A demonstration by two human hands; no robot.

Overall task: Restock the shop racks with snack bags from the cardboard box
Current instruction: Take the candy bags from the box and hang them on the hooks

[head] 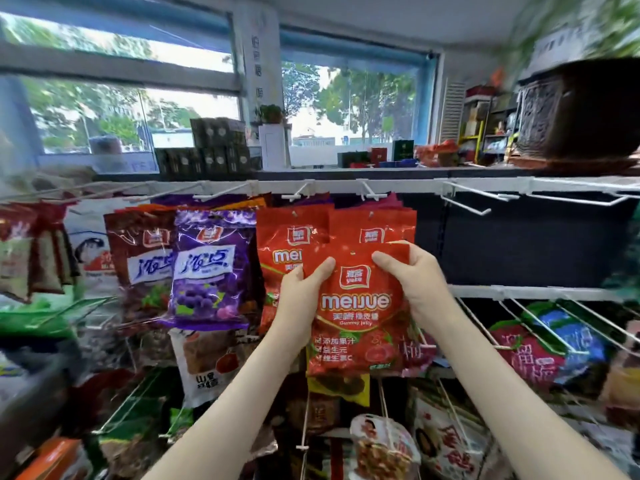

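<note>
I hold a red Meijue gummy bag (356, 306) upright in front of the rack, between both hands. My left hand (301, 289) grips its left edge with the thumb across the front near the top. On the right edge, my right hand (412, 275) grips the upper corner, thumb on the front. Just behind and above hang two stacks of the same red bags (291, 237) on white pegs, one stack (374, 226) directly above the held bag. The cardboard box is not in view.
A purple grape bag (207, 268) and a brown bag (142, 258) hang to the left. Bare white hooks (467, 199) stick out at the upper right before a dark back panel. Lower pegs carry mixed snack bags (540, 344). A dark plant pot (585, 109) sits on the top shelf.
</note>
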